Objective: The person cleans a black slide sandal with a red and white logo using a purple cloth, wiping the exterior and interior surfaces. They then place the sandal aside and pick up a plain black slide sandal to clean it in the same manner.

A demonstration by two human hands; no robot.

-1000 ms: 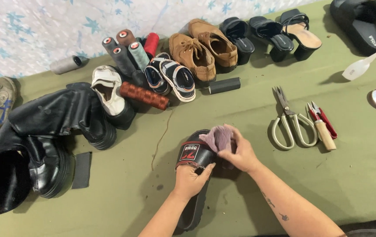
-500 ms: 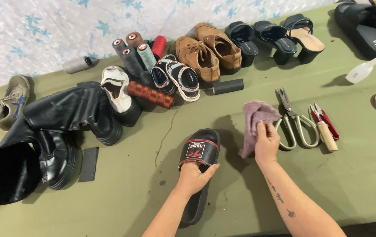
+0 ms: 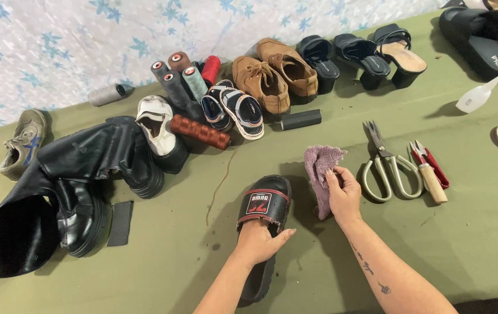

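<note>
Fingers of my left hand (image 3: 259, 239) are clamped over the black slide sandal (image 3: 265, 209) at table centre, right hand (image 3: 345, 195) pinching a mauve rag (image 3: 320, 168) at its 2 o'clock, scissors (image 3: 384, 166) further out at 3.

We see a matt green cloth covering the tabletop (image 3: 470, 232). The rag (image 3: 320, 168) looks like soft, nubby mauve cloth. The slide sandal (image 3: 265, 215) has a dull rubbery black strap with a frayed edge. The tall boots (image 3: 68, 186) shine like glossy black leather, the tan shoes (image 3: 272, 78) look like matt suede, and the scissors (image 3: 384, 163) are worn metal.
</note>
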